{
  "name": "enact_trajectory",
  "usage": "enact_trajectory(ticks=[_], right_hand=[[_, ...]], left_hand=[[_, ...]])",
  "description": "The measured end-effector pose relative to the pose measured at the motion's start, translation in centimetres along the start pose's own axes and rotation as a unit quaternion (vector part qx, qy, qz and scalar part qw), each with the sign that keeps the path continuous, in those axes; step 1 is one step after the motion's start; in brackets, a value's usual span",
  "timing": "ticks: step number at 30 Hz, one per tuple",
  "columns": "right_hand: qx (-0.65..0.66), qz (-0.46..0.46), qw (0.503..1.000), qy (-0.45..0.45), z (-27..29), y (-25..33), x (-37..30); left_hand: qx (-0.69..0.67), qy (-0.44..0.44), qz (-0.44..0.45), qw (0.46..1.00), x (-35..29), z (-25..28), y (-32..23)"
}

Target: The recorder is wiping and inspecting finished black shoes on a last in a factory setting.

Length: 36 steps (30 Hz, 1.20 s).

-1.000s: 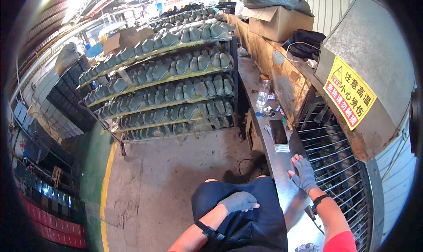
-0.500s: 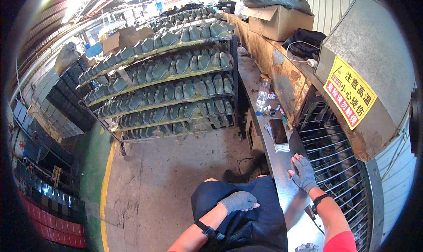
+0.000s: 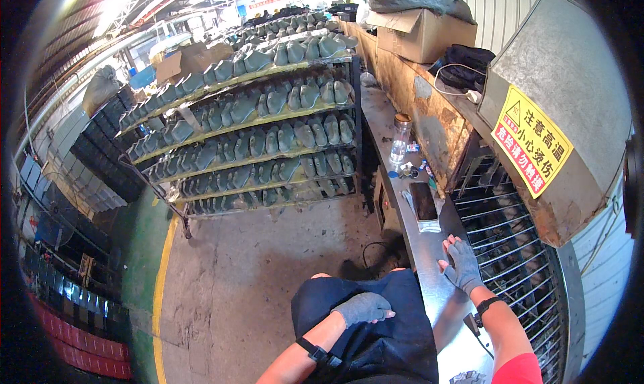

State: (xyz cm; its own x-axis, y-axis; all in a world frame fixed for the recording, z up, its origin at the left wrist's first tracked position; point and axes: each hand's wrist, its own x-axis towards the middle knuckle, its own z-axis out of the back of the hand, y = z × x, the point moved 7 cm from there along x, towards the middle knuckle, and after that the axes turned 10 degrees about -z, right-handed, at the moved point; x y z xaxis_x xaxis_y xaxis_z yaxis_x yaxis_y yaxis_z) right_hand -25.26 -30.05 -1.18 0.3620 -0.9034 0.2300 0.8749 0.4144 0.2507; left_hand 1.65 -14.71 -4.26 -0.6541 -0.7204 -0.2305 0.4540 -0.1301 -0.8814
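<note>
In a grey fingerless glove, my left hand rests on the dark apron over my lap. Its fingers are curled in, and nothing shows in them. My right hand, gloved the same way, lies on the metal bench with fingers apart, beside the bars of a metal grate. Just beyond its fingertips is a dark phone lying on a pale packet or cloth. Dark bands circle both wrists.
A wheeled rack with several shelves of grey-green shoe-shaped pieces stands ahead. A clear bottle and small items stand farther along the bench. A metal hood with a yellow warning sign overhangs the grate. A cardboard box sits on the wooden ledge.
</note>
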Motion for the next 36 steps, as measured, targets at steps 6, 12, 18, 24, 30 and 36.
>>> enact_trajectory(ticks=[6, 12, 18, 24, 30, 36], right_hand=[[0.008, 0.002, 1.000, -0.006, 0.19, 0.14, -0.02], [-0.004, -0.006, 1.000, -0.007, 0.16, 0.06, 0.01], [-0.001, -0.002, 1.000, -0.010, -0.05, -0.15, -0.04], [0.000, -0.004, 1.000, -0.007, -0.12, -0.26, 0.01], [0.002, 0.000, 1.000, -0.004, 0.14, 0.04, -0.07], [0.003, 0.006, 1.000, 0.001, 0.40, 0.33, 0.01]], left_hand=[[0.011, 0.010, 0.006, 1.000, 0.17, -0.18, 0.51], [0.034, 0.013, -0.005, 0.999, 0.30, -0.16, 0.61], [-0.005, -0.004, 0.007, 1.000, 0.01, -0.08, 0.42], [0.004, 0.005, -0.002, 1.000, -0.02, 0.08, 0.05], [0.009, 0.009, 0.004, 1.000, 0.06, 0.01, 0.24], [0.010, 0.010, -0.007, 1.000, 0.17, -0.03, 0.25]])
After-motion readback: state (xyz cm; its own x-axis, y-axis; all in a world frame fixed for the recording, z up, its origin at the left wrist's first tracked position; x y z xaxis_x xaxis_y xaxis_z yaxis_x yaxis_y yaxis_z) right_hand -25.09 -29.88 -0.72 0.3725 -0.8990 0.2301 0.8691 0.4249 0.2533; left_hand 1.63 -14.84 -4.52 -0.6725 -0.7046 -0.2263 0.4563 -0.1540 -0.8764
